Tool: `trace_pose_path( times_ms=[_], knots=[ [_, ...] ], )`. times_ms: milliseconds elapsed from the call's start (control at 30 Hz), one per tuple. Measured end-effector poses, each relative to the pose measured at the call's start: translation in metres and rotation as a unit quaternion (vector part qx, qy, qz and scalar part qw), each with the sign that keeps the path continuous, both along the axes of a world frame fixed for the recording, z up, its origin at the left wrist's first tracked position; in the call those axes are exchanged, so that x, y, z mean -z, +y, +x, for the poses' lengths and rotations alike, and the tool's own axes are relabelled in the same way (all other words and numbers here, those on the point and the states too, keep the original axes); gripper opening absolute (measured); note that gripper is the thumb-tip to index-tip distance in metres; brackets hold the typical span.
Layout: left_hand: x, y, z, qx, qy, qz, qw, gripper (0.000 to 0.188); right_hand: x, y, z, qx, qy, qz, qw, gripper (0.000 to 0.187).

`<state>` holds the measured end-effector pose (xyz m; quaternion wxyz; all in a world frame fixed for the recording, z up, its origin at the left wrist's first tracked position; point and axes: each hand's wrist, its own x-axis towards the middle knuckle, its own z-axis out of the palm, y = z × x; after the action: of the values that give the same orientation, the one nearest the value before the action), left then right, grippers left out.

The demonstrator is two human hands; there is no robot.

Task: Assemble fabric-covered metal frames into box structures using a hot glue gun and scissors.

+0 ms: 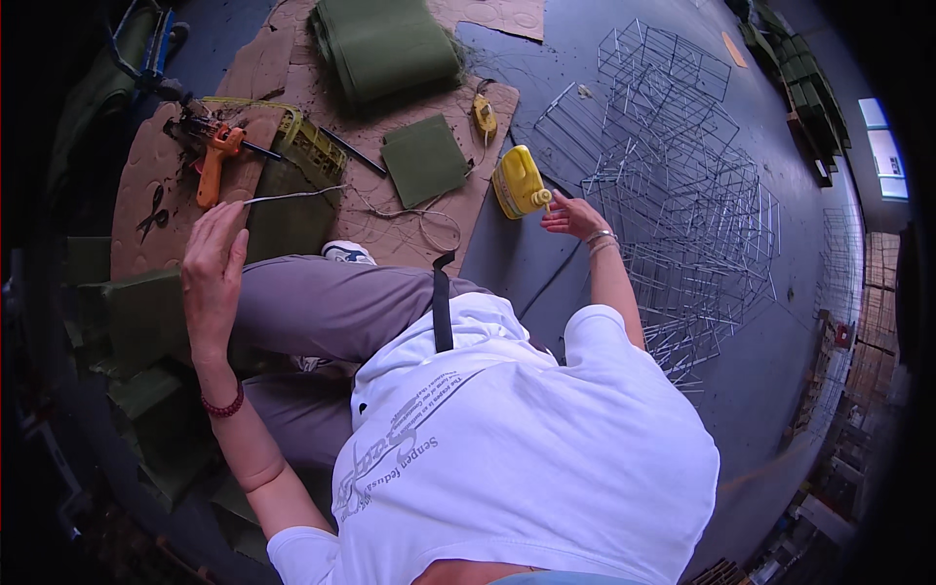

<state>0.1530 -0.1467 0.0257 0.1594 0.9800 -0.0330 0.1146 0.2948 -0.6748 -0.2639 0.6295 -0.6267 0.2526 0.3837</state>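
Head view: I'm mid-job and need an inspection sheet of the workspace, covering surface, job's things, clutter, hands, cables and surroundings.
Surface: cardboard laid over a grey floor, with dark strands scattered on it.
Job's things: yellow container, tilted, its cap beside the right hand; pale cord, one end at the left hand's fingertips.
Clutter: orange-handled tool, scissors, yellow plastic basket, green square sheet.
Hands: left hand and right hand apart; firmness of either grip unclear.
Cables: pale cord loops over the cardboard; a dark line, likely a cable, crosses the floor.
Surroundings: wire frames heaped at right; folded green stack at top.
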Motion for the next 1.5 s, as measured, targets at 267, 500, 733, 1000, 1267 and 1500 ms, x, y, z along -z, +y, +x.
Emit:
trace_pose_path(
  times_ms=[267, 500, 733, 1000, 1267, 1500],
  knots=[
    [-0.002, 0.000, -0.019, 0.008, -0.069, -0.032, 0.997, 0.028, 0.031, 0.001, -0.011, 0.021, -0.056, -0.035, 0.998, 0.041],
    [-0.007, 0.014, -0.046, -0.043, -0.139, -0.065, 0.987, 0.026, 0.037, -0.012, -0.007, -0.074, -0.388, -0.479, 0.784, 0.050],
    [-0.017, 0.028, -0.061, -0.170, -0.318, -0.142, 0.922, 0.027, -0.138, 0.190, 0.065, 0.015, -0.440, 0.159, 0.883, 0.027],
    [-0.022, 0.020, -0.053, -0.143, -0.346, -0.097, 0.922, 0.069, -0.332, 0.500, -0.116, -0.226, -0.332, 0.601, 0.691, 0.046],
    [-0.062, 0.047, -0.073, -0.124, -0.402, -0.296, 0.858, 0.075, -0.311, 0.507, -0.190, -0.254, -0.481, 0.517, 0.661, 0.085],
    [-0.034, 0.008, -0.052, -0.090, -0.364, -0.252, 0.892, 0.085, -0.344, 0.529, -0.128, -0.211, -0.436, 0.569, 0.665, 0.091]
  ],
)
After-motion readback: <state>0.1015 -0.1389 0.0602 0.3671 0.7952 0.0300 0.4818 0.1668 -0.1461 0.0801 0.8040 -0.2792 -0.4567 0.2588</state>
